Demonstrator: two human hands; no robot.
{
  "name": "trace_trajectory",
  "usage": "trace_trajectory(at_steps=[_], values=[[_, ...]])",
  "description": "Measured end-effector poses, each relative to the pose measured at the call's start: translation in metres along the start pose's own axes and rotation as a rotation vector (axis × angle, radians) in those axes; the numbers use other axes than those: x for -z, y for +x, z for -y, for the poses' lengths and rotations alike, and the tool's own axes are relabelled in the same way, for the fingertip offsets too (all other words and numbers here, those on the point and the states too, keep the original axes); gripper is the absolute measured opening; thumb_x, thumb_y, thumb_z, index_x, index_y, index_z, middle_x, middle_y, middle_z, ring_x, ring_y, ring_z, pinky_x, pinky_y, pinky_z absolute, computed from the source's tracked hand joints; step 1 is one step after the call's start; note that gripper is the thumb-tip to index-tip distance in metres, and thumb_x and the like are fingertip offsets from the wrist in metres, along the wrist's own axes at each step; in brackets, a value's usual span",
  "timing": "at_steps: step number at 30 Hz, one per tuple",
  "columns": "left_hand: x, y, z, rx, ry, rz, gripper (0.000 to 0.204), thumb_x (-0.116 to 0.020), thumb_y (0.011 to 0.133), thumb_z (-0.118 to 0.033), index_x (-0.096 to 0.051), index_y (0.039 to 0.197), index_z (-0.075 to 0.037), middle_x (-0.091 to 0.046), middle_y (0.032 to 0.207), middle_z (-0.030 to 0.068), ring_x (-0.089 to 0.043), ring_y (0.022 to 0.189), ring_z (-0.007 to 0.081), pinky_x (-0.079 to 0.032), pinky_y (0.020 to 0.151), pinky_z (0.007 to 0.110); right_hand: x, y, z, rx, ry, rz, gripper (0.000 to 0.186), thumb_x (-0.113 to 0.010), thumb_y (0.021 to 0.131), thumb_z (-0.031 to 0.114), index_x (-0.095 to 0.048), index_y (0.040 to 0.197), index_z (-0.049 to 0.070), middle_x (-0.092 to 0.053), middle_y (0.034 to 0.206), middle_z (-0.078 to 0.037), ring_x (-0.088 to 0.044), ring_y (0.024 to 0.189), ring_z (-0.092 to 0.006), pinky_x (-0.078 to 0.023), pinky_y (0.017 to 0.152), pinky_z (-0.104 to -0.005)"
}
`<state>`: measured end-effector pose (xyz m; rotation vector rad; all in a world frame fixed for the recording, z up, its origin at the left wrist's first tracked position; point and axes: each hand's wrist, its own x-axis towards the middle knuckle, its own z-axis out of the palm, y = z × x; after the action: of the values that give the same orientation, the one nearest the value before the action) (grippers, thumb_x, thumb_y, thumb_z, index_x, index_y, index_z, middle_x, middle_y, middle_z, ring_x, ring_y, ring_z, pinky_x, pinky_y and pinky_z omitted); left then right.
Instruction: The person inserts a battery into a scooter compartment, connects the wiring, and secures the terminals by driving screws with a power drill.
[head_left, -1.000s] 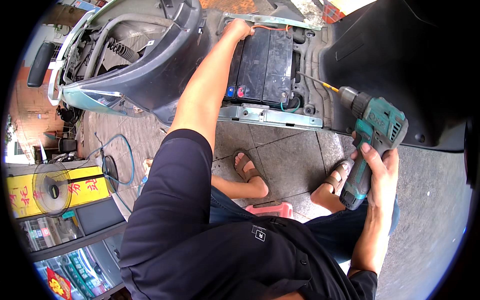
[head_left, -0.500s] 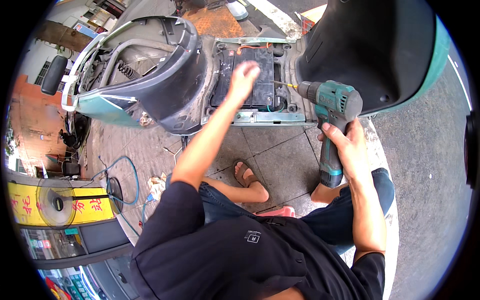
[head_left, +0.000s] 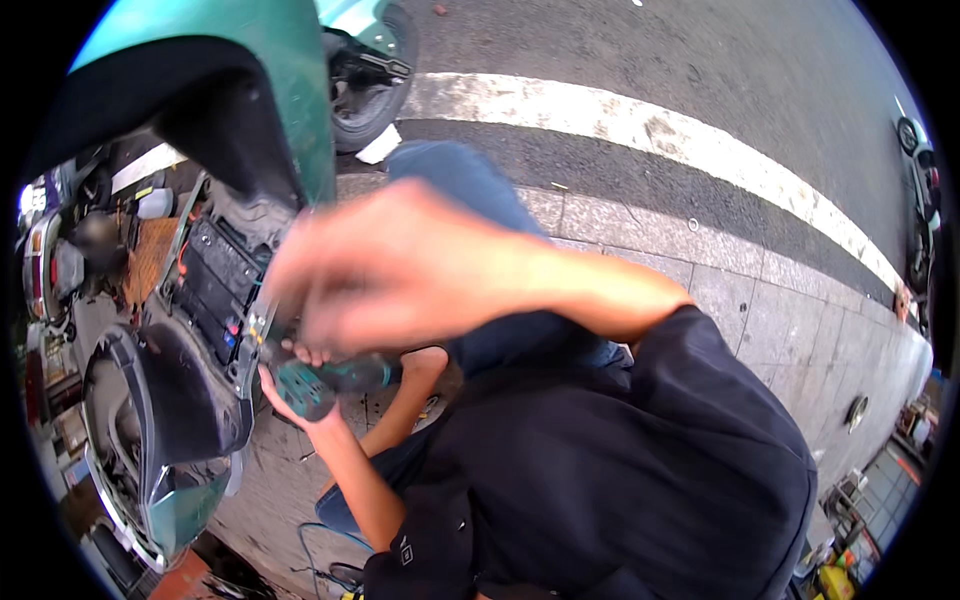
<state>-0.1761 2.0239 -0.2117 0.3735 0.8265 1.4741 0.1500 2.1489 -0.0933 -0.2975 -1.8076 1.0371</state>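
Note:
My left hand (head_left: 321, 420) is wrapped around the teal and black cordless drill (head_left: 301, 388), low beside the scooter. Across the middle of the view sweeps my right hand (head_left: 390, 262), smeared by motion, so its fingers and anything in them cannot be made out. It hides part of the drill and of the scooter's edge. The teal scooter (head_left: 300, 110) lies to the left, its floor opened up. In that opening sits a black battery (head_left: 212, 270) with an orange cable at its far side.
The scooter's wheel (head_left: 365, 90) stands at the upper left, beside a scrap of white paper (head_left: 380, 145). A white road line (head_left: 600, 110) crosses the asphalt. On the paving at right lies a small round object (head_left: 857, 413). A blue hose (head_left: 310, 550) lies at the bottom.
The view has swung to the right. The drill has passed from my right hand to my left. My right hand is now raised and moving fast, while my left has left the battery.

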Motion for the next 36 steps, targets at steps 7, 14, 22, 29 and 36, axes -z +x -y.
trace_trajectory(at_steps=[7, 14, 22, 29, 36], values=[[0.005, -0.040, -0.002, -0.063, 0.439, -0.491, 0.041, -0.055, 0.089, -0.040, -0.057, 0.108, -0.003, -0.061, 0.088, 0.0127, -0.060, 0.081, 0.0247, -0.050, 0.076, 0.038, 0.164, -0.358, -0.237, -1.212, -0.037, -0.869, 0.012, -0.061, 0.086, 0.013, -0.059, 0.078, 0.005, -0.058, 0.065, -0.004, -0.050, 0.050, -0.0145, -0.038, 0.044, -0.0334], [-0.007, -0.054, 0.018, -0.186, 0.565, -0.655, 0.031, -0.059, 0.090, -0.035, -0.061, 0.102, -0.006, -0.065, 0.090, 0.0101, -0.061, 0.083, 0.0253, -0.050, 0.077, 0.040, 0.044, -0.570, -0.272, -1.699, 0.057, -1.313, 0.015, -0.053, 0.087, 0.007, -0.060, 0.073, 0.007, -0.057, 0.058, -0.007, -0.052, 0.046, -0.0174, -0.037, 0.038, -0.0337], [-0.010, -0.028, 0.069, -0.094, 0.626, -0.580, 0.045, -0.054, 0.095, -0.033, -0.050, 0.130, -0.005, -0.052, 0.135, 0.0078, -0.049, 0.123, 0.0236, -0.038, 0.104, 0.040, 0.143, -0.544, -0.251, -1.492, -0.886, -1.122, 0.027, -0.066, 0.084, 0.022, -0.064, 0.109, 0.010, -0.070, 0.102, -0.014, -0.065, 0.098, -0.0349, -0.049, 0.086, -0.0432], [-0.020, -0.035, 0.079, -0.107, 0.671, -0.761, 0.050, -0.048, 0.098, -0.038, -0.044, 0.136, -0.006, -0.048, 0.139, 0.0070, -0.046, 0.127, 0.0237, -0.036, 0.107, 0.040, 0.219, -0.511, -0.271, -1.758, -1.062, -0.839, 0.034, -0.067, 0.084, 0.032, -0.062, 0.112, 0.013, -0.069, 0.108, -0.014, -0.064, 0.105, -0.0344, -0.050, 0.089, -0.0450], [-0.017, -0.043, 0.078, -0.101, 0.783, -0.756, 0.058, -0.051, 0.095, -0.045, -0.044, 0.138, -0.007, -0.047, 0.140, 0.0085, -0.045, 0.128, 0.0270, -0.038, 0.106, 0.043, 0.228, -0.507, -0.291, -1.843, -1.045, -0.735, 0.023, -0.057, 0.084, 0.023, -0.063, 0.101, 0.007, -0.068, 0.102, -0.022, -0.065, 0.101, -0.0380, -0.051, 0.088, -0.0475]])
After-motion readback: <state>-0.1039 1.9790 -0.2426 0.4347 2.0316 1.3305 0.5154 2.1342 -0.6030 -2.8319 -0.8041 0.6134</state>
